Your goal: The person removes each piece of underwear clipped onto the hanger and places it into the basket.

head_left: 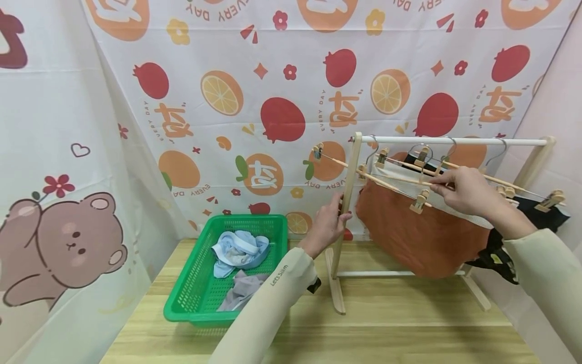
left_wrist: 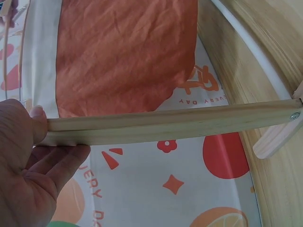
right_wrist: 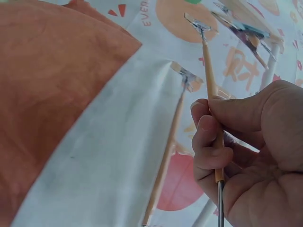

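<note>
My left hand grips the left post of a small wooden clothes rack. In the left wrist view the thumb lies on one side of the post and the fingers on the other. With curled fingers and thumb, my right hand holds the wooden bar of a clip hanger. Beside that hanger, a rust-orange garment with a pale waistband hangs from another clip hanger. Black garments hang behind it, partly hidden. Whether the held hanger carries anything is unclear.
A green plastic basket stands left of the rack on the wooden table. It contains a light blue garment and a greyish one. A white rail tops the rack. A fruit-print curtain hangs behind.
</note>
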Demonstrator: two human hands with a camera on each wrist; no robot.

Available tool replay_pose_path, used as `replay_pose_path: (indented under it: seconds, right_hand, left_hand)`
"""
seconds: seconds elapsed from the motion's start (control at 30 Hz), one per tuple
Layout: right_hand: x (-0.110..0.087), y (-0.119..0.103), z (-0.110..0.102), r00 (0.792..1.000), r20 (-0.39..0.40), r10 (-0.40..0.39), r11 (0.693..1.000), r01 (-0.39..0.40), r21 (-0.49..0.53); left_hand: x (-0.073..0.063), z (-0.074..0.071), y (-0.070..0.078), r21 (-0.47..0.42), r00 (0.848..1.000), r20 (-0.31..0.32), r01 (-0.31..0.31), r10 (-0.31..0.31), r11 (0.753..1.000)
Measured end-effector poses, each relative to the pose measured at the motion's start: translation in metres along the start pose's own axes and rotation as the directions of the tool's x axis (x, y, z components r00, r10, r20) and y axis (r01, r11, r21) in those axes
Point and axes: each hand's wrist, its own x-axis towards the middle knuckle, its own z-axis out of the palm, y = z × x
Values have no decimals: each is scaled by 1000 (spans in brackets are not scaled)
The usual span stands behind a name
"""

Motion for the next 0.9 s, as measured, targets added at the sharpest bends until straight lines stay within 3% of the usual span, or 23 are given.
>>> replay_pose_path:
  seconds: [0.33,0.63,0.9]
  right_hand:
    - [15,-5,-14,999,-45,11,999,-13,-30]
    - [32,-10,-15,999,9,41,999,-40,-29]
    - [39,-13,-7,999,44,17,1000,-16,-26]
  left_hand:
    - [0,0,1,10,1000,-3,-9,9,1000]
    - [-2,0,-1,7,999,-27,-44,44,999]
    - [-1,1,-2,8,999,-28,-45,45,999]
